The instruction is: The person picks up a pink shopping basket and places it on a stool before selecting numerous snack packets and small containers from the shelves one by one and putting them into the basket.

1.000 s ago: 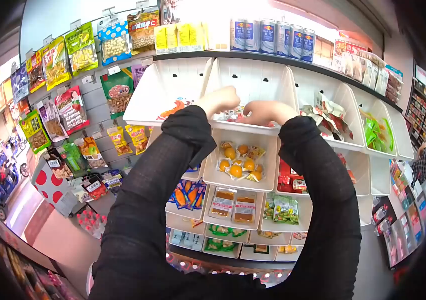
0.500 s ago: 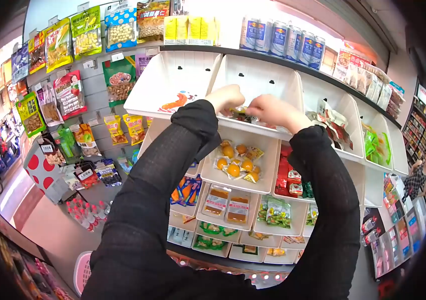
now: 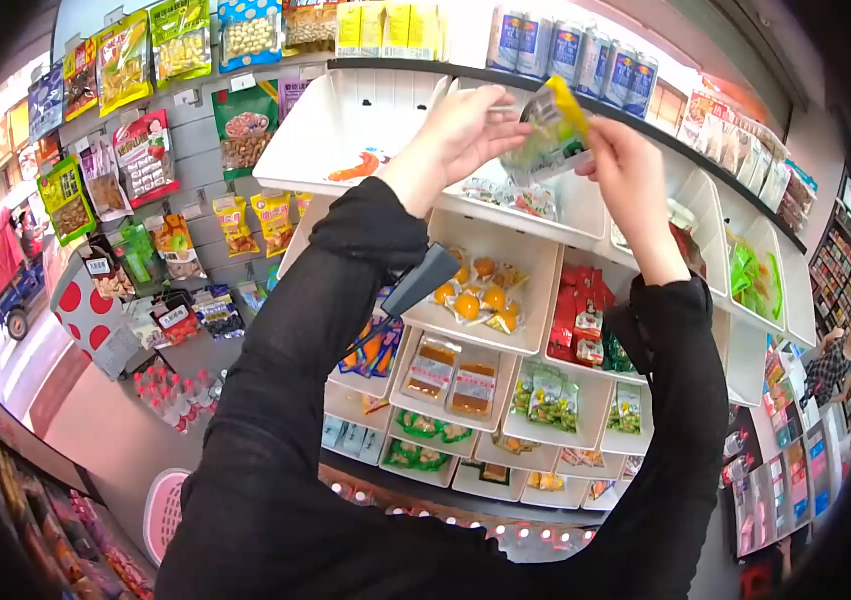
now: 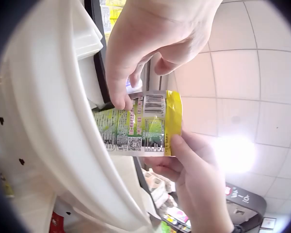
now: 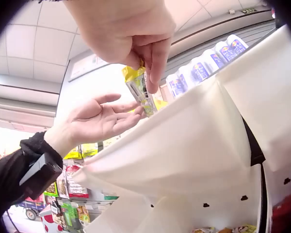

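Observation:
Raised over the upper middle white bin (image 3: 576, 225), a small green packet with a yellow end (image 3: 549, 130) is pinched at that end by the right hand (image 3: 628, 180). The left hand (image 3: 466, 135), palm turned up and fingers loosely extended, has its fingertips against the packet's other side. In the left wrist view the printed back of the packet (image 4: 153, 124) shows a barcode. From the right wrist view the packet (image 5: 139, 91) appears nearly edge-on, between the right hand (image 5: 136, 39) and the left hand's fingertips (image 5: 104, 119). Small clear packets (image 3: 511, 198) lie in the bin below.
Blue and silver cans (image 3: 568, 55) and yellow boxes (image 3: 391, 30) stand on the shelf above. Lower bins hold round orange snacks (image 3: 481, 300) and red packets (image 3: 578, 315). Snack bags (image 3: 146, 165) hang at the left. A pink basket (image 3: 164, 515) is at lower left.
Both hands have risen out of the upper middle bin, and the green and yellow packet has come up with the right hand. The left hand's fingers have opened out, palm up.

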The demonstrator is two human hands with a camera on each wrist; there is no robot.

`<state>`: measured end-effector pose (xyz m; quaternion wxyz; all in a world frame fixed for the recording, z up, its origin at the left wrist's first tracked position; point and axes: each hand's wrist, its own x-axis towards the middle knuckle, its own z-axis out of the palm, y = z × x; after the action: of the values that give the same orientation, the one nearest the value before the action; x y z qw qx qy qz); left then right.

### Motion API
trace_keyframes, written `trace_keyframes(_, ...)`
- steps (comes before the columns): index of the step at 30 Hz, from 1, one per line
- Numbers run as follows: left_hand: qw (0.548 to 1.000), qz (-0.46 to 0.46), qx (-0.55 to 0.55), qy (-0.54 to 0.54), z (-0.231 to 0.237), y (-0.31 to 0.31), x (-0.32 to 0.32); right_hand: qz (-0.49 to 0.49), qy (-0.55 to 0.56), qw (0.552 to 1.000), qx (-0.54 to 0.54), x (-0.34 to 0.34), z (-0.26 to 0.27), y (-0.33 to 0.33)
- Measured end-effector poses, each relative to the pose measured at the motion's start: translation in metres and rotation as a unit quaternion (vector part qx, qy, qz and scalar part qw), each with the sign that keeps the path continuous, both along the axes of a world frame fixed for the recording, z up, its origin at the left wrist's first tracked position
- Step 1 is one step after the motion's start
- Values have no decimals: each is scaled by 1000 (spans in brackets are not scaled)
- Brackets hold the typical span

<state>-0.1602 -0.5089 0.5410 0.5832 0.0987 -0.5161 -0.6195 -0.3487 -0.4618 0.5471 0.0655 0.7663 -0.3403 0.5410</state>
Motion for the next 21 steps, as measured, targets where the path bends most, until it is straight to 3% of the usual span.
trace_keyframes(3,994,81,-55,50,-13,44,-10,38,-53,993,-103,2,-13,32)
trace_keyframes(5,991,64,-55,100,-27,70,-15,6,4,978,-208,5,-26,62)
trace_keyframes(7,992,-18,-62,108,-42,102,-12,39,93,949,-298,7,-39,82)
trace_keyframes(9,986,-70,-16,147,-59,129,-5,35,132,936,-324,10,-62,96)
trace_keyframes(11,992,-51,12,119,-87,146,6,41,170,936,-305,12,-84,111)
trace_keyframes(14,997,25,52,49,-132,168,18,78,181,953,-230,15,-130,125)
trace_keyframes(18,980,108,159,51,-197,203,29,165,148,975,9,22,-204,142)
trace_keyframes(21,960,172,217,32,-252,241,35,305,28,915,263,31,-258,165)
